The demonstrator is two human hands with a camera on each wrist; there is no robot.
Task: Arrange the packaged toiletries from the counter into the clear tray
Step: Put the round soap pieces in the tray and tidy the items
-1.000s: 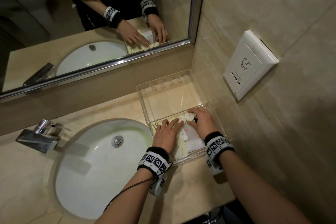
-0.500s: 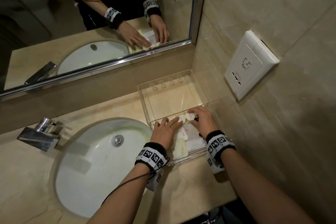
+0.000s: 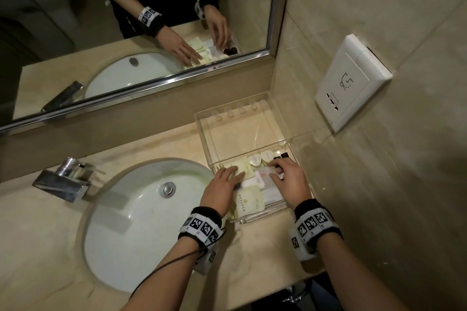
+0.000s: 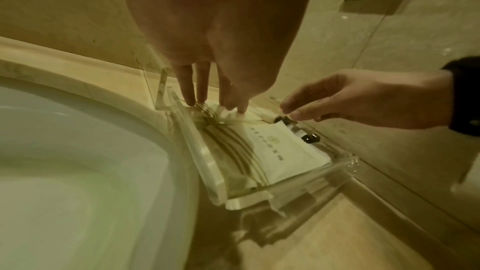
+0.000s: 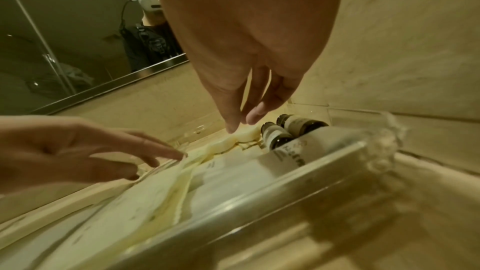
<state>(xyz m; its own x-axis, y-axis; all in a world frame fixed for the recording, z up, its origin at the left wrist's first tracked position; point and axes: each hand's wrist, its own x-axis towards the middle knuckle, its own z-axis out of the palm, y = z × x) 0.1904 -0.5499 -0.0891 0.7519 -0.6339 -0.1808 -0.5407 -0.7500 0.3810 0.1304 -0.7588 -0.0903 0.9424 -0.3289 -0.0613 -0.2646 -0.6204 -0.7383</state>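
Observation:
The clear tray (image 3: 202, 121) stands on the counter between the sink and the right wall. Its far compartment is bare. In the near compartment lie a cream packet (image 3: 249, 201), a white packet (image 3: 270, 184), two round soaps (image 3: 255, 160) and two dark bottles (image 3: 281, 156). My left hand (image 3: 235, 171) rests with straight fingers on the packets (image 4: 280, 151) at the left side. My right hand (image 3: 274, 168) hovers over the white packet, fingers relaxed, holding nothing. In the right wrist view its fingertips (image 5: 244, 120) hang just above the soaps, beside the bottles (image 5: 285, 130).
A white sink basin (image 3: 141, 209) with a chrome faucet (image 3: 63, 179) lies to the left of the tray. A mirror (image 3: 126, 33) runs along the back wall. A wall socket (image 3: 351, 83) sits on the tiled wall close to the tray's right side.
My right hand has drawn back from the round soaps, which now show with the bottle caps. My left hand stays on the packets.

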